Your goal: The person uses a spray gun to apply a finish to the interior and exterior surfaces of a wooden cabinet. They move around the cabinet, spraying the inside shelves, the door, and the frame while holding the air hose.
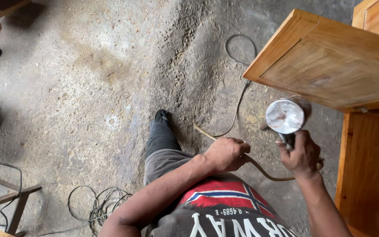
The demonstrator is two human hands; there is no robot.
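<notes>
Dusty concrete floor (88,87) spreads underfoot, sawdust streaked toward twelve o'clock. At three o'clock stands a wooden cabinet (330,66), its door swung open. Spraying looks to be the step in hand: the right hand (302,154) is clenched on the spray gun (286,116), cup up, beside the door. The left hand (225,153), knuckles up, is curled around the hose (259,169); keeping that slack seems needed.

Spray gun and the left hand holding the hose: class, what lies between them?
In the head view, only the tan hose spans from the left hand to the spray gun in the right hand, over bare floor.
</notes>
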